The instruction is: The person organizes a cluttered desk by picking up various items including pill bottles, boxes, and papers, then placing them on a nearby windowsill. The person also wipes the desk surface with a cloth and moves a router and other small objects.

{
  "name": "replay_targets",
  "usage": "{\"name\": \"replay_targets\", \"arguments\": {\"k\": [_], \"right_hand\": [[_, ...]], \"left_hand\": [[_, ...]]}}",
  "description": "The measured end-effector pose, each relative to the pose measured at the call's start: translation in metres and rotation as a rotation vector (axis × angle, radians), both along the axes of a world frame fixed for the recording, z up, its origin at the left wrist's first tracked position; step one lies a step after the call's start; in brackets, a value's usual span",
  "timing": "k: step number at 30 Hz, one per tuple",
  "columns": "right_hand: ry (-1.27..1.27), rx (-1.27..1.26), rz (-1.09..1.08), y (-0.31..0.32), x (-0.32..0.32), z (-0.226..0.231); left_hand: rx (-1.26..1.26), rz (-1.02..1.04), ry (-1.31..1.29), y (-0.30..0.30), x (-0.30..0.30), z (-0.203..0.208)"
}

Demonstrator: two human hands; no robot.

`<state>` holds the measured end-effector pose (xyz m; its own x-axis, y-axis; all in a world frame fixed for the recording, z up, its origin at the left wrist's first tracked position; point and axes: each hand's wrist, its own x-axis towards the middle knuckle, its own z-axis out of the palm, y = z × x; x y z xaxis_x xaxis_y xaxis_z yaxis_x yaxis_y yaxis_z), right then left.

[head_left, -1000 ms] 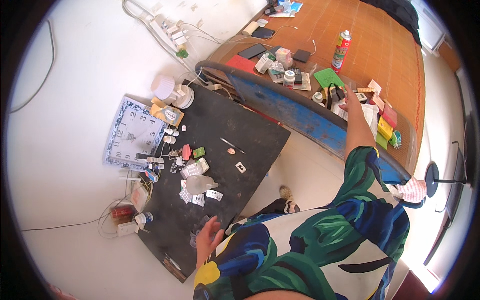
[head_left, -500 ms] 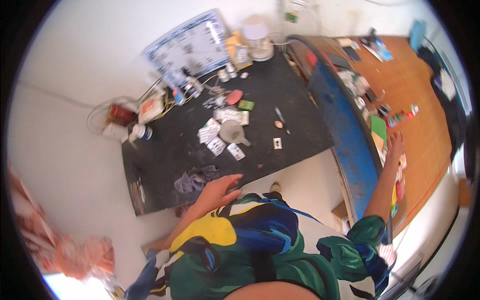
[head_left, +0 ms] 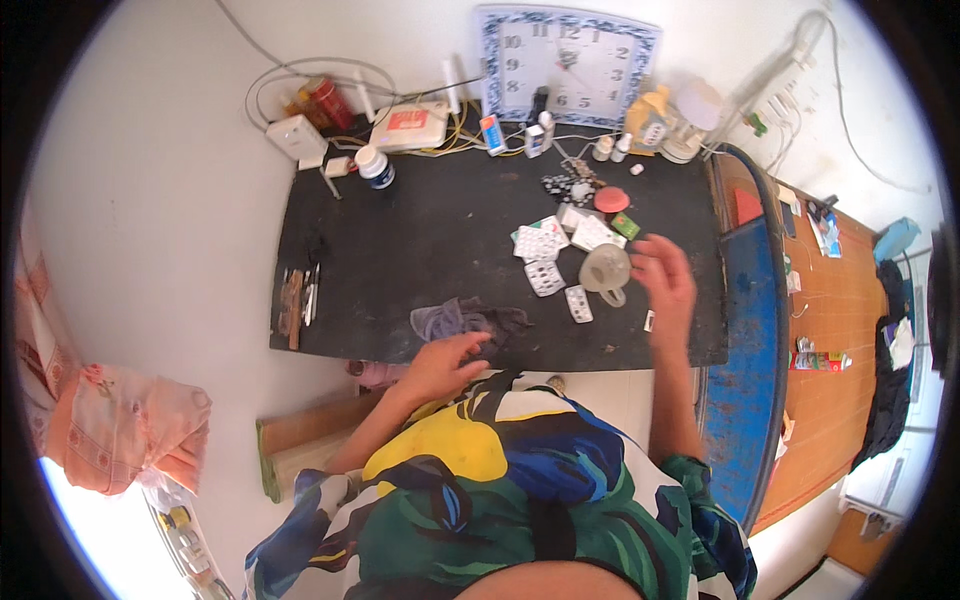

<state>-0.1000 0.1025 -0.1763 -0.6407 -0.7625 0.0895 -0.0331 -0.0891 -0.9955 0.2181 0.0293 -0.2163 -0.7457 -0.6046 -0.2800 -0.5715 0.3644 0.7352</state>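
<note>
My right hand (head_left: 668,285) is over the right part of the black table (head_left: 420,230), just right of a cloudy translucent mug (head_left: 606,266). Its fingers are slightly bent and apart, with nothing visible in them. At the front edge of the table my left hand (head_left: 443,367) is held low with fingers spread and holding nothing. A crumpled purple-grey cloth (head_left: 452,318) lies just beyond it. Around the mug are several blister packs of pills (head_left: 544,278), a small green box (head_left: 625,225) and a round pink object (head_left: 611,200).
A large square wall clock (head_left: 567,65) leans at the back. Beside it stand a white router (head_left: 410,125) with cables, small bottles and a lamp (head_left: 692,115). A white bottle (head_left: 374,166) stands at the back left. On the right, a blue board (head_left: 750,350) edges an orange mat (head_left: 830,300).
My right hand has moved left, from over the orange mat to beside the mug. The view has turned toward the black table. My left hand stays near the cloth.
</note>
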Motion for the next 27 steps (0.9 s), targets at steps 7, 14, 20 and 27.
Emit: {"name": "replay_targets", "arguments": {"k": [7,14,20,27], "right_hand": [[0.715,0.300,0.566,-0.069,0.148,-0.086],[1.060,0.562,0.840,-0.065,0.215,-0.146],[0.979,0.582,0.774,-0.082,0.197,-0.166],[0.580,0.298,0.665,-0.158,0.175,-0.146]], "left_hand": [[0.068,0.350,-0.090,-0.058,0.137,-0.049],[0.114,0.501,-0.125,-0.096,0.224,-0.080],[0.179,0.510,-0.141,-0.106,0.230,-0.082],[0.125,0.561,-0.130,-0.095,0.216,-0.081]]}}
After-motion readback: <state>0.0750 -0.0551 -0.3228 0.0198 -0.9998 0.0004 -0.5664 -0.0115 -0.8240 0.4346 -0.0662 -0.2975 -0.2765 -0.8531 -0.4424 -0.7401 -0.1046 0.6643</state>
